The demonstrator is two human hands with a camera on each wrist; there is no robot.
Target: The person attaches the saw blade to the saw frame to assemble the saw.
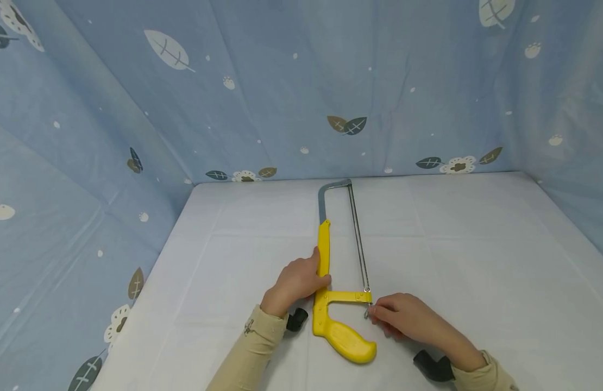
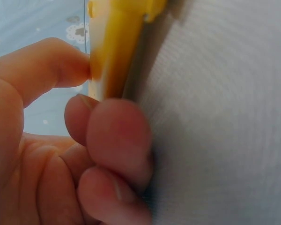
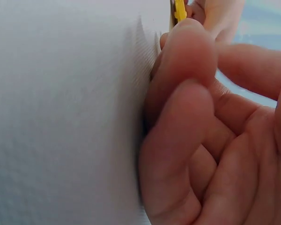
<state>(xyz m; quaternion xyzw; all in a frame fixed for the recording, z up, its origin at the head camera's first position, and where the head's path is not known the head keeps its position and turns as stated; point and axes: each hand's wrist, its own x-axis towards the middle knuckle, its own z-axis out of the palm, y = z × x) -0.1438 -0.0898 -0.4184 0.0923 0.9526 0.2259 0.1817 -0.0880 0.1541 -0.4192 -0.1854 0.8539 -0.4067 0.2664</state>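
Note:
A hacksaw with a yellow frame [image 1: 324, 247] lies flat on the white cloth, its grey bow [image 1: 323, 203] pointing away and its yellow handle [image 1: 350, 342] towards me. My left hand [image 1: 297, 281] holds the frame from the left side, thumb and fingers about the yellow bar [image 2: 119, 47]. At the near end of the thin blade [image 1: 358, 239], my right hand [image 1: 410, 316] pinches a small metal wing nut [image 1: 366, 313] beside the yellow crosspiece [image 1: 347, 296]. In the right wrist view, curled fingers [image 3: 178, 136] hide the nut.
White cloth [image 1: 502, 260] covers the table. Blue patterned curtains [image 1: 282, 98] hang behind it and along both sides. A black wrist camera mount [image 1: 297, 319] sits under the left wrist, and another black mount [image 1: 433, 366] under the right.

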